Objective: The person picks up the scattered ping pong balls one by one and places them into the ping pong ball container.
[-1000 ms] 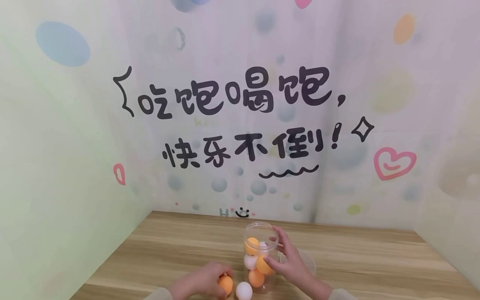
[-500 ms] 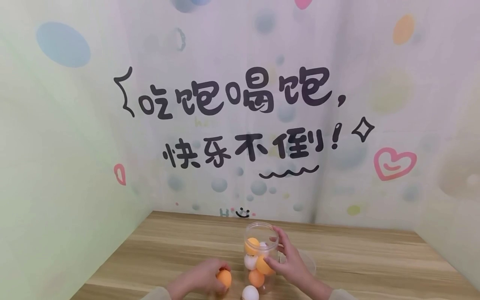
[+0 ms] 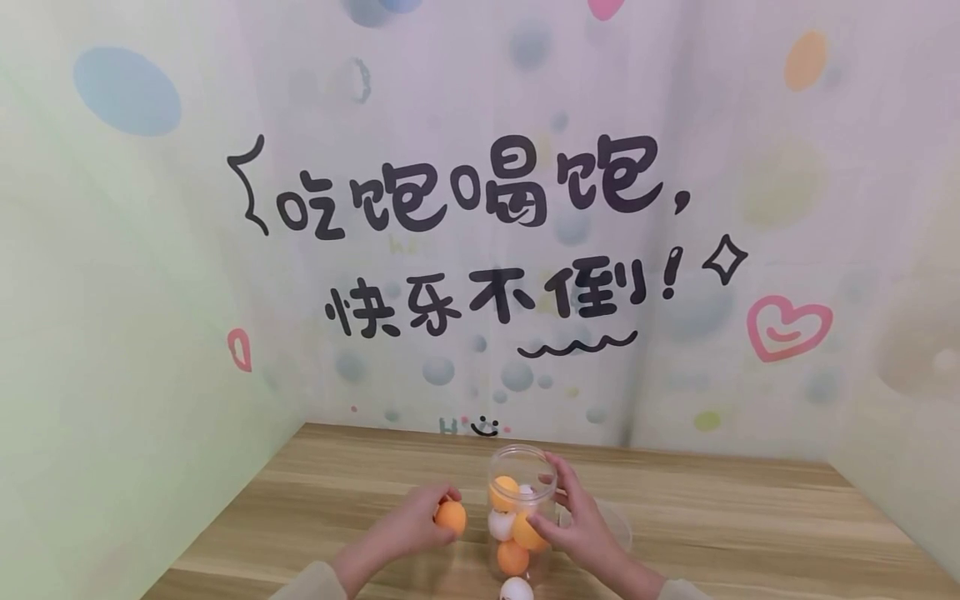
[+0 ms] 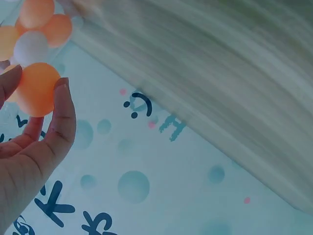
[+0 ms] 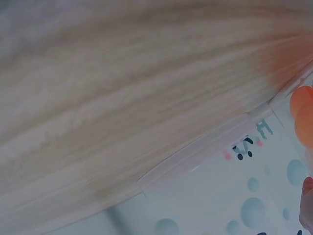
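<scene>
Between the thumb and fingers of my left hand (image 3: pixel 412 523) is an orange ping-pong ball (image 3: pixel 451 518), raised left of a clear plastic jar (image 3: pixel 522 469). The left wrist view shows that orange ball (image 4: pixel 39 90) close up, pinched at its sides. My right hand (image 3: pixel 588 529) grips the jar from the right, thumb in front and fingers behind. The jar stands upright without a lid, and several orange and white balls are piled inside. Only a fingertip of the right hand (image 5: pixel 306 205) shows in the right wrist view, beside orange balls (image 5: pixel 304 117) in the jar.
A loose white ball (image 3: pixel 517 590) lies in front of the jar at the bottom of the head view. Partly hidden behind the right hand, a clear round lid (image 3: pixel 618 527) rests on the wooden table (image 3: pixel 360 467). A printed curtain (image 3: pixel 450 383) closes off the back.
My left hand has picked up the orange ball and raised it up and away from me. The loose white ball has rolled right, toward the jar's front. The right hand stays put.
</scene>
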A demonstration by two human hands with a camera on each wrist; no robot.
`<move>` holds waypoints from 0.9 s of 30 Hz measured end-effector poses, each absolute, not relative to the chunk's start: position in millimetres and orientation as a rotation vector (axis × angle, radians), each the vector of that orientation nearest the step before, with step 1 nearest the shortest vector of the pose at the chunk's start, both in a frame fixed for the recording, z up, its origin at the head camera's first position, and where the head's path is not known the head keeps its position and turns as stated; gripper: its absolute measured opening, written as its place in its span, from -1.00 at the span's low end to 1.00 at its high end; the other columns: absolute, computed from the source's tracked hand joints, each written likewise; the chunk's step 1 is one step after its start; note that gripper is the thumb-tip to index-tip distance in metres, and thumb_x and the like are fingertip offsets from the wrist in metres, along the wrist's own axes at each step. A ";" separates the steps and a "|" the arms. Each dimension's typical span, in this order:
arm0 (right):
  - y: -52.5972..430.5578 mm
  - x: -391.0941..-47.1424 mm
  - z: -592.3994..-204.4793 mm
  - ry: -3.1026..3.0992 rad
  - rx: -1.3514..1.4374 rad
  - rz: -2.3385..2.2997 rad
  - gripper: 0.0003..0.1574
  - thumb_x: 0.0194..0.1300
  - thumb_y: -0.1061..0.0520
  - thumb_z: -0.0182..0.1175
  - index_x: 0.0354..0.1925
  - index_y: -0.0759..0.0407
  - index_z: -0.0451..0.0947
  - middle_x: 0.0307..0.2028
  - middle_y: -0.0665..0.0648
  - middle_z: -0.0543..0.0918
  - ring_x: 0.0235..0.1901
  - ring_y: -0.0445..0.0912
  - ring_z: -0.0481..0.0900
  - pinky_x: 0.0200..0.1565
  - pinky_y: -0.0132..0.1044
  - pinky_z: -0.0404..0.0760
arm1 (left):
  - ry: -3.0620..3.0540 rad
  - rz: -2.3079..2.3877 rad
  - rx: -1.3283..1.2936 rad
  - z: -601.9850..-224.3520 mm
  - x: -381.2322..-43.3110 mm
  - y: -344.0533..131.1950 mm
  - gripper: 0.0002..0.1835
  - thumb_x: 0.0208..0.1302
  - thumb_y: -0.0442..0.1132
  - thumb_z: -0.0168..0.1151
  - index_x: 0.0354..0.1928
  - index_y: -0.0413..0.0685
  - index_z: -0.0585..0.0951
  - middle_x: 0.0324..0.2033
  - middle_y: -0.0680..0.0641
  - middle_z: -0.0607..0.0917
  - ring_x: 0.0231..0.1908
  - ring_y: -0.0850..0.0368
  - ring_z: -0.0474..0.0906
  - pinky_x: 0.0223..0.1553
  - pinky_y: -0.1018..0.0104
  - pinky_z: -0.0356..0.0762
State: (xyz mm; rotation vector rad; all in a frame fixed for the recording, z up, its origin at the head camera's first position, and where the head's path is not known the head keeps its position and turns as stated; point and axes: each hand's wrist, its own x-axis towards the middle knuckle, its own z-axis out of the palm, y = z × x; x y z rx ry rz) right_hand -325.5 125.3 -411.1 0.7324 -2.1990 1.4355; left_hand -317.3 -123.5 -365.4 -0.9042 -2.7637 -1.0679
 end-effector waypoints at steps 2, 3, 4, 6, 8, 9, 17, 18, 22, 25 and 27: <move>125.1 -325.5 -411.1 -2.200 0.725 1.442 -0.10 -0.02 0.24 0.36 0.24 0.24 0.15 0.09 0.25 0.44 -0.01 0.06 0.48 -0.04 -0.31 0.52 | -2.724 -1.078 -0.862 -362.7 -317.6 -120.9 -0.65 -0.20 -0.49 0.27 -0.25 -0.29 0.49 -0.37 -0.08 0.54 -0.39 0.13 0.38 -0.42 0.37 0.37; 125.0 -325.3 -410.9 -2.201 0.723 1.445 -0.10 -0.02 0.23 0.36 0.24 0.24 0.16 0.09 0.25 0.43 -0.01 0.02 0.48 -0.04 -0.32 0.52 | -2.707 -1.088 -0.841 -360.7 -317.9 -119.7 -0.64 -0.20 -0.49 0.28 -0.24 -0.31 0.49 -0.36 -0.09 0.54 -0.38 0.12 0.39 -0.42 0.37 0.38; 124.9 -325.3 -410.8 -2.200 0.720 1.450 -0.10 -0.02 0.23 0.36 0.24 0.24 0.16 0.10 0.25 0.43 -0.01 -0.01 0.48 -0.04 -0.33 0.52 | -2.696 -1.097 -0.819 -358.8 -318.1 -118.5 -0.63 -0.19 -0.49 0.28 -0.21 -0.32 0.49 -0.35 -0.10 0.54 -0.36 0.10 0.40 -0.41 0.36 0.40; 124.9 -325.5 -411.1 -2.197 0.718 1.453 -0.11 -0.02 0.23 0.36 0.24 0.23 0.17 0.09 0.24 0.44 -0.02 -0.09 0.48 -0.04 -0.34 0.52 | -2.671 -1.121 -0.785 -355.0 -318.0 -115.6 -0.61 -0.17 -0.50 0.27 -0.17 -0.36 0.49 -0.31 -0.14 0.53 -0.34 0.08 0.41 -0.40 0.33 0.44; 125.1 -325.1 -411.1 -2.181 0.729 1.452 -0.12 -0.02 0.24 0.36 0.23 0.22 0.18 0.08 0.24 0.45 -0.02 -0.10 0.48 -0.05 -0.34 0.52 | -2.660 -1.157 -0.756 -349.8 -318.0 -112.9 -0.60 -0.13 -0.51 0.26 -0.13 -0.38 0.48 -0.27 -0.18 0.53 -0.33 0.07 0.42 -0.39 0.32 0.47; 125.2 -324.8 -411.1 -2.172 0.736 1.449 -0.13 -0.02 0.25 0.36 0.23 0.22 0.19 0.07 0.25 0.45 -0.02 -0.13 0.47 -0.05 -0.34 0.52 | -2.653 -1.163 -0.745 -347.1 -318.0 -111.9 -0.60 -0.11 -0.51 0.26 -0.12 -0.38 0.48 -0.25 -0.18 0.53 -0.34 0.07 0.43 -0.40 0.31 0.49; 124.7 -324.7 -410.6 -2.167 0.724 1.465 -0.12 -0.03 0.25 0.37 0.23 0.23 0.19 0.08 0.25 0.44 -0.02 0.00 0.48 -0.04 -0.34 0.52 | -2.544 -1.155 -0.697 -329.0 -320.4 -103.8 -0.58 -0.07 -0.48 0.27 -0.07 -0.35 0.48 -0.21 -0.19 0.50 -0.34 0.10 0.42 -0.38 0.38 0.49; 124.5 -324.8 -410.4 -2.174 0.715 1.476 -0.12 -0.03 0.25 0.37 0.23 0.22 0.19 0.08 0.24 0.44 -0.01 0.03 0.48 -0.04 -0.34 0.51 | -2.531 -1.162 -0.694 -326.3 -320.6 -102.8 -0.57 -0.07 -0.48 0.26 -0.05 -0.36 0.47 -0.19 -0.20 0.51 -0.34 0.10 0.41 -0.38 0.39 0.49; 124.1 -324.5 -409.9 -2.177 0.715 1.474 -0.12 -0.03 0.24 0.37 0.23 0.22 0.19 0.09 0.24 0.44 -0.02 0.07 0.48 -0.04 -0.35 0.51 | -2.513 -1.215 -0.669 -315.5 -320.3 -98.5 -0.51 -0.01 -0.46 0.25 0.04 -0.34 0.43 -0.16 -0.20 0.55 -0.40 0.13 0.42 -0.42 0.43 0.47; 124.6 -324.1 -410.0 -2.143 0.745 1.450 -0.12 -0.04 0.26 0.37 0.22 0.24 0.20 0.08 0.26 0.45 -0.03 0.00 0.49 -0.06 -0.34 0.52 | -2.515 -1.216 -0.668 -308.6 -318.6 -92.3 -0.50 0.01 -0.42 0.25 0.07 -0.27 0.42 -0.15 -0.19 0.58 -0.42 0.14 0.44 -0.45 0.44 0.47; 125.2 -323.9 -410.0 -2.125 0.771 1.424 -0.13 -0.04 0.27 0.37 0.22 0.25 0.20 0.07 0.27 0.45 -0.03 -0.08 0.49 -0.07 -0.33 0.53 | -2.517 -1.216 -0.683 -305.2 -316.4 -86.8 -0.54 0.02 -0.40 0.26 0.03 -0.26 0.45 -0.16 -0.17 0.59 -0.40 0.13 0.45 -0.43 0.43 0.49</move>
